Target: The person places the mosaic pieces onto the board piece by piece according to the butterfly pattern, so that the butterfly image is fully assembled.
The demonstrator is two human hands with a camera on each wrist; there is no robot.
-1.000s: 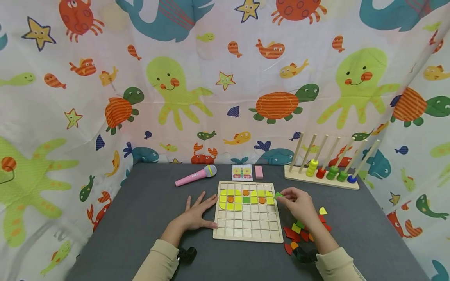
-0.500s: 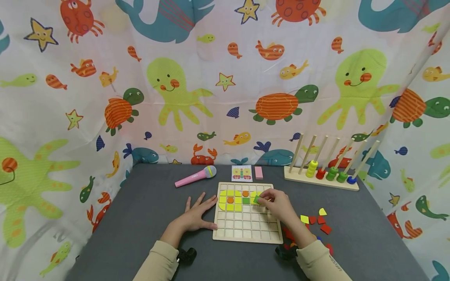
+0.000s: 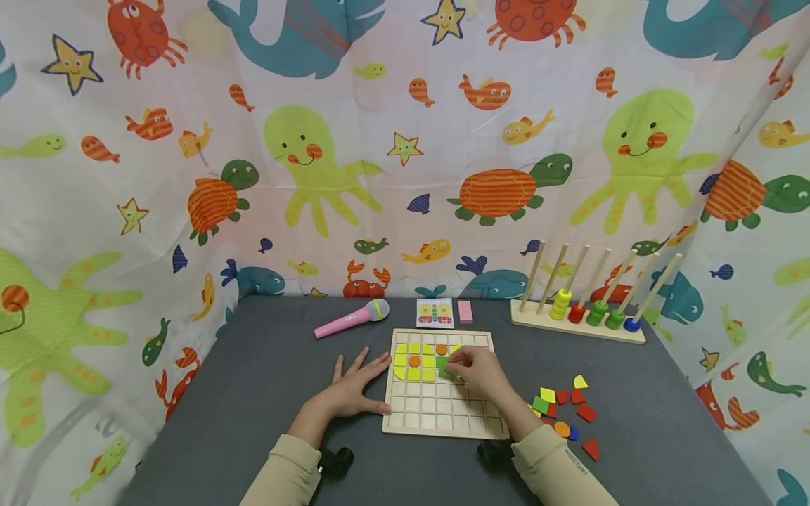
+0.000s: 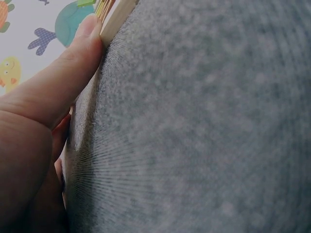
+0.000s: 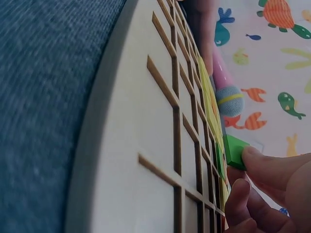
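Note:
A wooden grid board lies on the dark table, its upper left squares filled with yellow tiles and an orange disc. My left hand rests with spread fingers at the board's left edge; in the left wrist view its thumb touches the board's side. Above the board, my right hand pinches a green square tile between thumb and fingers. That tile is near a green square lying in the grid. Part of the board's upper right is hidden behind my right hand.
Loose red, yellow, green and blue pieces lie right of the board. Behind it are a butterfly pattern card, a pink block and a pink toy microphone. A wooden peg stand with coloured rings stands back right.
My right hand has moved left from the board's right edge to its upper middle, carrying the green tile. More loose pieces show now. The left hand has kept its place.

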